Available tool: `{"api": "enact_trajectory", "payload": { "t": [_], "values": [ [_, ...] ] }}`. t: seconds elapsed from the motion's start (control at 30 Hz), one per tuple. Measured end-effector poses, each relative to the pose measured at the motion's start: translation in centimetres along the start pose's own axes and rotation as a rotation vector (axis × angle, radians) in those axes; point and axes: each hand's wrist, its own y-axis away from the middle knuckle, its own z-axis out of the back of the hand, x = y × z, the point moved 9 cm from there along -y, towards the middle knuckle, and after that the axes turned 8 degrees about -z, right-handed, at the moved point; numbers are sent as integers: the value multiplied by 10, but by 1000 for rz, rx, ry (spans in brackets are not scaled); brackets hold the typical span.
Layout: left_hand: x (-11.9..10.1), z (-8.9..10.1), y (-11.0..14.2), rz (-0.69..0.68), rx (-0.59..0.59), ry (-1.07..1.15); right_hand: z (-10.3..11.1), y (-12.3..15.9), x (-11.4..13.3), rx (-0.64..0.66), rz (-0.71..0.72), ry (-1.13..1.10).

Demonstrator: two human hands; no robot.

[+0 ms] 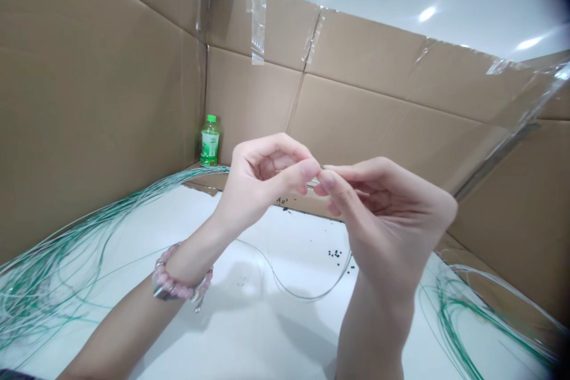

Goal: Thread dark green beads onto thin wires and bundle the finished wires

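Note:
My left hand (269,178), with a pink bead bracelet (176,288) on its wrist, is closed in a pinch of thumb and forefinger. Its fingertips meet those of my right hand (378,208), also pinched, in front of the cardboard. A tiny green bit, apparently part of a thin wire, shows between the fingertips; whatever else they hold is hidden. Below, a thin wire (307,298) sags in a loop over the white tabletop (249,332) and passes up behind my right hand.
Green and white wires (57,273) lie in a large bundle at left, with another bundle (454,320) at right. Small black pieces (336,254) are scattered on the tabletop. A green bottle (209,142) stands in the back corner. Tall cardboard walls (401,113) enclose the work area.

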Motion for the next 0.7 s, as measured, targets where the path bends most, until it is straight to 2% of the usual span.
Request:
{"api": "enact_trajectory", "payload": {
  "t": [0.17, 0.33, 0.53, 0.7],
  "values": [
    [-1, -1, -2, -24, 13, 39, -5, -4, -8, 52, -75, -63],
    [-1, -2, -2, -48, 34, 44, -6, -6, -15, 40, -129, -124],
    [-2, 4, 0, -57, -36, 16, -5, -4, -11, 36, -110, -56],
    [-1, 7, -1, -42, -66, -3, -2, -1, -2, -26, -57, 59]
  ]
}}
